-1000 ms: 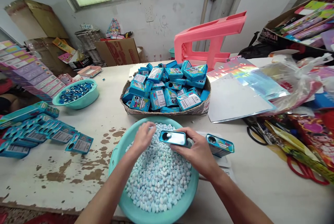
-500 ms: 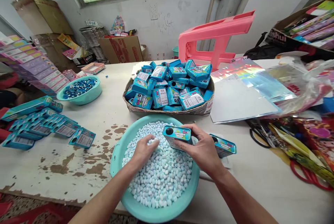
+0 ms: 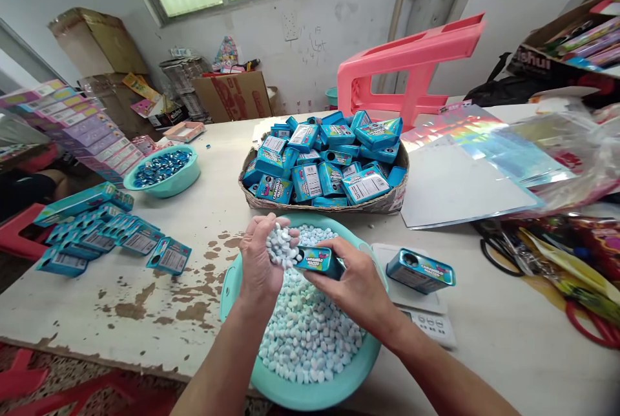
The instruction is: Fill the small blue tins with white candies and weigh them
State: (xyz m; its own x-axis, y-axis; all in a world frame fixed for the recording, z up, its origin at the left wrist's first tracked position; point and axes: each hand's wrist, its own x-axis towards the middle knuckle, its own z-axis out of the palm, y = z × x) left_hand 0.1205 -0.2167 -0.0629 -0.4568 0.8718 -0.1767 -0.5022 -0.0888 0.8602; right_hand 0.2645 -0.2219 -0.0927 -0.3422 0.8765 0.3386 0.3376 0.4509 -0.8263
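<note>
My left hand [image 3: 261,258] is cupped around a heap of small white and pale blue candies [image 3: 281,247], tipped toward the mouth of a blue tin. That candy tin [image 3: 317,259], lettered "CARAMELO MACIZO", lies in the grip of my right hand [image 3: 356,280], its round opening facing the candies. Both hands are over a mint-green basin [image 3: 314,395] filled with the same candies [image 3: 310,332]. Another blue tin [image 3: 421,270] with a round hole in its top rests on a white scale [image 3: 431,327] to the right of the basin.
Behind the basin stands a cardboard tray [image 3: 329,208] heaped with blue tins. At left are more tins [image 3: 169,256] and a green bowl [image 3: 169,188] of shiny blue pieces. A pink stool [image 3: 411,61], a white sheet [image 3: 465,190] and red-handled scissors [image 3: 591,325] are also around.
My left hand has risen out of the basin with a handful of candies and turned to the tin's opening. The tin in my right hand has come slightly lower. The view has shifted a little.
</note>
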